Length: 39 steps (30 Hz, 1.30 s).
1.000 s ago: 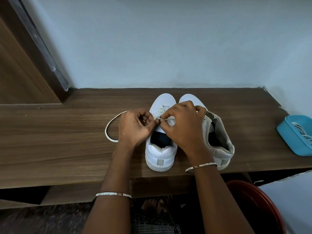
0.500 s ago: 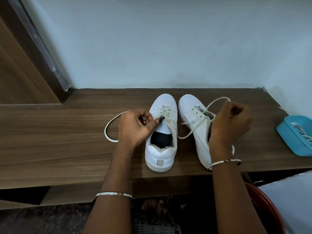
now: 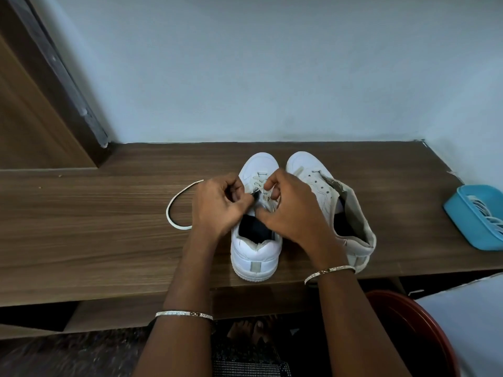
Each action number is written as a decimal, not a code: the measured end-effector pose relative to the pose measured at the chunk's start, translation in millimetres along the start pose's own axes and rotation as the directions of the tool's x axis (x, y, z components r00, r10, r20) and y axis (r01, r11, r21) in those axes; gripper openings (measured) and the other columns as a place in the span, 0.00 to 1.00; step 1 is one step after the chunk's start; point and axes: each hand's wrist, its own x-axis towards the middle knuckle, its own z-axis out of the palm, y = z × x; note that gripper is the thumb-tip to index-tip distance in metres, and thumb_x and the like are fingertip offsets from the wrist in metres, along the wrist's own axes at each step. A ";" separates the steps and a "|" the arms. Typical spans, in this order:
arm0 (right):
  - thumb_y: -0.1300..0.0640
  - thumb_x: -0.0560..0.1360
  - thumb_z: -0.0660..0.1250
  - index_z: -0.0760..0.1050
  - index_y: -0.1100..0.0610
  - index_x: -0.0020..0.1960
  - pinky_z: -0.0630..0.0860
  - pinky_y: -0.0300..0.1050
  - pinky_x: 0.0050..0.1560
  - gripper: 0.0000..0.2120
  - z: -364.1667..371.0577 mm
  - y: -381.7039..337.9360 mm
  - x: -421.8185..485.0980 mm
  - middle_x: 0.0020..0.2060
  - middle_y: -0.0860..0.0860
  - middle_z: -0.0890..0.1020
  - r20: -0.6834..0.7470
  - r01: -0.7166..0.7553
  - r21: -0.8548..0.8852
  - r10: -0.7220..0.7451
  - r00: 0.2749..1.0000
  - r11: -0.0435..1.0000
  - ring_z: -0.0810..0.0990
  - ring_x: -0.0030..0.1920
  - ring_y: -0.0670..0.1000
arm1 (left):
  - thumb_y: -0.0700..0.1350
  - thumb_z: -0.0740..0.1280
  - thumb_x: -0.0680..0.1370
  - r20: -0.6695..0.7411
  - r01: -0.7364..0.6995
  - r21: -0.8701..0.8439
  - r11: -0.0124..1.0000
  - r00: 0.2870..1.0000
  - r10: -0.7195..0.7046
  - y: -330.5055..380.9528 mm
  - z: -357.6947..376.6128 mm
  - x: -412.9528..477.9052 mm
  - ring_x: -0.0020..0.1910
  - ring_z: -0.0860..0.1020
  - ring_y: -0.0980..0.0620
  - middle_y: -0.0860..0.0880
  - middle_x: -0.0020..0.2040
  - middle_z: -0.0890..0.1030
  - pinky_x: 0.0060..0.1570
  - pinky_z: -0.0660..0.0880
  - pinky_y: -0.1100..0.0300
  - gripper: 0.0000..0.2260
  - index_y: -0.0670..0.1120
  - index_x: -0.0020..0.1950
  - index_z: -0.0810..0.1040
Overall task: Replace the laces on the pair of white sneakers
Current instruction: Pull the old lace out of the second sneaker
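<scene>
Two white sneakers stand side by side on the wooden shelf (image 3: 109, 240), toes toward the wall. The left sneaker (image 3: 255, 257) is upright; the right sneaker (image 3: 353, 213) leans over to the right. Both hands meet over the left sneaker's eyelets. My left hand (image 3: 217, 205) pinches the off-white lace (image 3: 174, 210) at the shoe's left side, and the free end of that lace loops out on the wood to the left. My right hand (image 3: 294, 210) pinches a lace strand at the eyelets on the right side. The fingertips hide the threading point.
A blue plastic basket (image 3: 471, 216) with pale laces inside sits at the shelf's right end. A dark red round stool or tub (image 3: 402, 327) stands below right, beside a white surface (image 3: 468, 322). The wall runs behind, and a wooden door frame (image 3: 49, 85) stands at left.
My right hand, which had pulled a lace strand out to the right over the right sneaker, has come back to the left sneaker's eyelets. My left hand has stayed in place.
</scene>
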 end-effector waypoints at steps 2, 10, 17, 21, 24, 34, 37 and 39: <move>0.51 0.67 0.76 0.72 0.52 0.49 0.74 0.47 0.41 0.16 -1.8 1.7 0.2 0.38 0.44 0.76 -0.041 -0.046 0.018 0.047 0.998 0.999 0.76 0.39 0.46 | 0.52 0.66 0.64 -0.007 -0.075 0.116 0.990 0.997 0.077 6.9 1.6 -1.2 0.29 0.74 0.53 0.54 0.32 0.75 0.30 0.73 0.55 0.08 0.51 0.41 0.74; 0.55 0.70 0.76 0.77 0.52 0.36 0.79 0.45 0.39 0.08 -8.3 15.8 1.6 0.28 0.44 0.79 -0.057 -0.134 0.123 0.142 0.988 0.983 0.78 0.30 0.43 | 0.50 0.71 0.74 0.060 -0.140 0.439 0.887 0.990 0.127 14.0 17.5 3.4 0.44 0.78 0.54 0.58 0.46 0.79 0.38 0.65 0.61 0.08 0.58 0.52 0.82; 0.56 0.68 0.78 0.78 0.54 0.35 0.78 0.48 0.39 0.10 -9.1 22.8 4.5 0.28 0.47 0.80 -0.040 -0.183 0.228 0.197 0.980 0.956 0.78 0.31 0.45 | 0.55 0.69 0.75 -0.070 -0.023 0.383 0.923 0.996 0.054 15.6 19.4 -1.1 0.40 0.78 0.53 0.57 0.42 0.80 0.36 0.66 0.59 0.04 0.56 0.45 0.79; 0.56 0.68 0.78 0.78 0.54 0.35 0.80 0.50 0.39 0.10 -8.9 23.7 4.5 0.28 0.48 0.81 -0.006 -0.217 0.267 0.227 0.974 0.939 0.79 0.29 0.45 | 0.53 0.67 0.79 -0.188 0.081 0.221 0.972 0.981 -0.040 12.2 22.1 -0.9 0.35 0.75 0.53 0.56 0.37 0.78 0.34 0.67 0.57 0.08 0.51 0.42 0.73; 0.56 0.68 0.78 0.77 0.53 0.34 0.82 0.56 0.41 0.10 -8.4 23.3 4.7 0.26 0.48 0.80 0.001 -0.224 0.278 0.233 0.972 0.934 0.80 0.29 0.46 | 0.54 0.63 0.81 -0.259 0.134 0.060 0.989 0.959 -0.115 8.0 24.8 1.0 0.35 0.75 0.50 0.53 0.35 0.78 0.35 0.72 0.51 0.12 0.50 0.42 0.71; 0.56 0.69 0.76 0.77 0.54 0.34 0.76 0.45 0.37 0.09 -8.7 21.8 2.2 0.27 0.47 0.79 -0.039 -0.235 0.235 0.251 0.967 0.943 0.77 0.30 0.44 | 0.44 0.56 0.83 0.002 0.365 -0.894 0.260 0.582 -0.813 4.0 -14.8 15.2 0.31 0.72 0.53 0.52 0.34 0.79 0.32 0.65 0.59 0.14 0.50 0.41 0.76; 0.56 0.70 0.75 0.78 0.55 0.35 0.73 0.41 0.36 0.08 -8.2 21.4 2.2 0.27 0.46 0.79 -0.051 -0.232 0.215 0.248 0.967 0.949 0.75 0.29 0.43 | 0.44 0.56 0.81 0.131 0.270 -0.963 0.012 0.503 -0.854 -6.7 -26.7 13.6 0.38 0.77 0.52 0.52 0.36 0.80 0.40 0.70 0.58 0.12 0.51 0.43 0.76; 0.56 0.70 0.75 0.78 0.55 0.35 0.72 0.41 0.35 0.08 -7.7 21.7 2.3 0.27 0.46 0.79 -0.055 -0.235 0.221 0.253 0.966 0.947 0.75 0.29 0.43 | 0.44 0.55 0.82 0.145 0.197 -0.979 -0.057 0.468 -0.872 -12.4 -31.1 11.8 0.39 0.77 0.52 0.53 0.38 0.79 0.44 0.71 0.57 0.13 0.51 0.43 0.76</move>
